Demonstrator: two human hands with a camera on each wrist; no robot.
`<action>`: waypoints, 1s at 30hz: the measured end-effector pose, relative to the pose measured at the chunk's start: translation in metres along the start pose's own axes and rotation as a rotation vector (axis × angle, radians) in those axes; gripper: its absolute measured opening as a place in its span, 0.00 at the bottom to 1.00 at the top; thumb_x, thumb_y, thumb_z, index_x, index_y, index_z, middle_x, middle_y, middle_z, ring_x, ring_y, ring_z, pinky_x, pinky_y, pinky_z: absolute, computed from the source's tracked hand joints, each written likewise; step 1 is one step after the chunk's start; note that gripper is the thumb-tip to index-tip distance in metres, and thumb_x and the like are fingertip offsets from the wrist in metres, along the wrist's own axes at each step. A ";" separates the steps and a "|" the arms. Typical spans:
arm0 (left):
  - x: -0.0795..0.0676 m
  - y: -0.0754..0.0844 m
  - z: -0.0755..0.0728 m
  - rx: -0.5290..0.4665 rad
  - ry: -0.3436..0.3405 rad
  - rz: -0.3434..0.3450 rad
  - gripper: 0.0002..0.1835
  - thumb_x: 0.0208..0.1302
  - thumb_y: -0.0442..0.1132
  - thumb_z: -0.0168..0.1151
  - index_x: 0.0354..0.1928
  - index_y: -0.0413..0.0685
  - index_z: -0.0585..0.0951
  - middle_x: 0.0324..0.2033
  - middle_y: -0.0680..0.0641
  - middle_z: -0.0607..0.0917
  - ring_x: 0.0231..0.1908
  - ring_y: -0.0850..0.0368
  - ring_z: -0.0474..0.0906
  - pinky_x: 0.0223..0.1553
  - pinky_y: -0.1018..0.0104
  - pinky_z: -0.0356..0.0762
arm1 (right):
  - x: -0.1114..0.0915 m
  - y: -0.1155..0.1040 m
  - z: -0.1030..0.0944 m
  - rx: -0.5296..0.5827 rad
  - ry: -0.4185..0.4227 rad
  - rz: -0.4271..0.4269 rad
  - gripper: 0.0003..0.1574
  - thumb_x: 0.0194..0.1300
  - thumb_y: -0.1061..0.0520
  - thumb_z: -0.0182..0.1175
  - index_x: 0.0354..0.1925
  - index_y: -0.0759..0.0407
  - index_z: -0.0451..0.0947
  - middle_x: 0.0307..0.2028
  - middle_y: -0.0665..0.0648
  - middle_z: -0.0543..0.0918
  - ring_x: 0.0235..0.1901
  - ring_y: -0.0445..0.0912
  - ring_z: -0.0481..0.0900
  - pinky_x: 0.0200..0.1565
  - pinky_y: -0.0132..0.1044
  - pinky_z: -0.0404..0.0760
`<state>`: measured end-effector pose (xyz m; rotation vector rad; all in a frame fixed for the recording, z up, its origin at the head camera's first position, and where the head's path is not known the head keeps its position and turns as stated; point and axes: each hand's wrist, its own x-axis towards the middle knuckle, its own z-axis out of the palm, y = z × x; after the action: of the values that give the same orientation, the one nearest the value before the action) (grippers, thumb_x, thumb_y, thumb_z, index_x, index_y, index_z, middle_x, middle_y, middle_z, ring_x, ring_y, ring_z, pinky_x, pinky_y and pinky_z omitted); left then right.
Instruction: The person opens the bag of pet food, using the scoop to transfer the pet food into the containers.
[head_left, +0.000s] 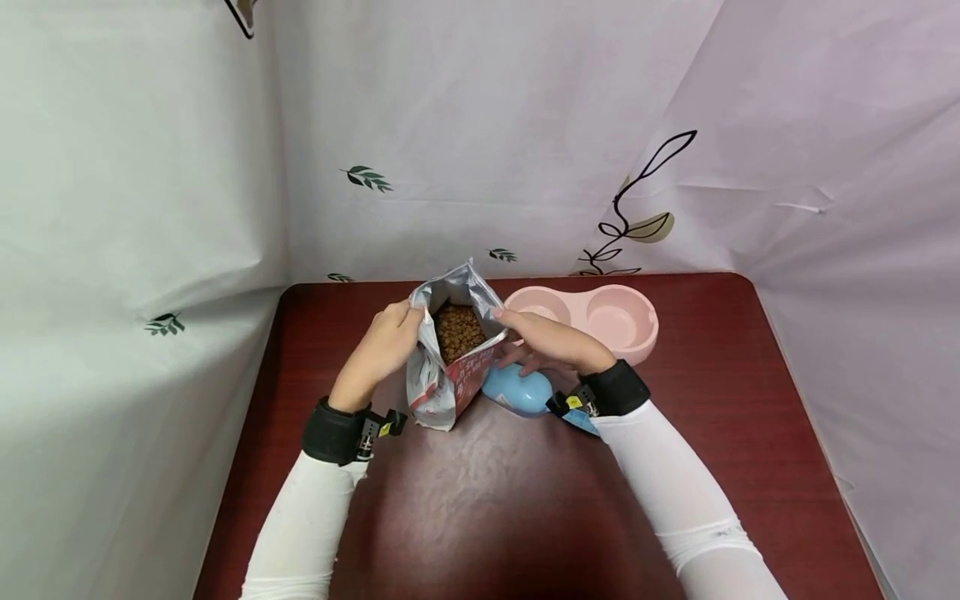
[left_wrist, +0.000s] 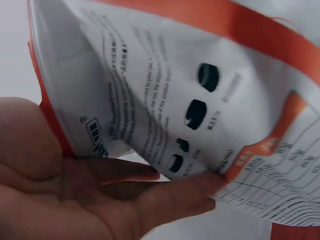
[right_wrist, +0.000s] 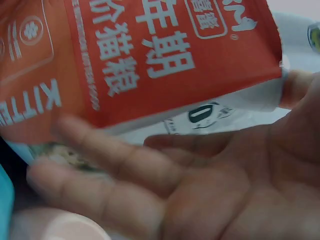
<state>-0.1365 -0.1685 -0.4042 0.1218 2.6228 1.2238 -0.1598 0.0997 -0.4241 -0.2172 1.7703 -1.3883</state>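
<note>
A foil bag of dry cat food (head_left: 472, 373) stands with its top spread wide, and brown kibble (head_left: 459, 332) shows inside. My left hand (head_left: 382, 342) pinches the bag's left rim with the thumb on top. On the opposite rim, the thumb of my right hand (head_left: 551, 340) hooks over the edge and grips it. The left wrist view shows that hand's fingers (left_wrist: 175, 200) under the white printed back of the bag. In the right wrist view, fingers (right_wrist: 125, 160) spread beside the red front marked KITTEN. Below the right hand lies a light blue scoop (head_left: 517, 390), its handle partly hidden by the wrist.
A pink double bowl (head_left: 624, 323) stands behind the right hand, its left half partly covered by that hand. The dark red table (head_left: 712, 400) ends at white cloth walls (head_left: 480, 125) at the back and sides.
</note>
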 end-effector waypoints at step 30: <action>0.011 0.000 -0.027 0.018 0.069 0.112 0.18 0.84 0.38 0.40 0.40 0.40 0.79 0.17 0.52 0.58 0.16 0.58 0.52 0.24 0.64 0.58 | 0.060 0.036 0.055 0.635 0.008 -0.204 0.45 0.68 0.62 0.32 0.80 0.73 0.36 0.77 0.81 0.49 0.77 0.71 0.50 0.77 0.65 0.49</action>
<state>-0.1544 -0.1867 -0.3892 0.2376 2.7197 1.2610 -0.1455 0.0382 -0.4867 -0.0460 1.2540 -2.0223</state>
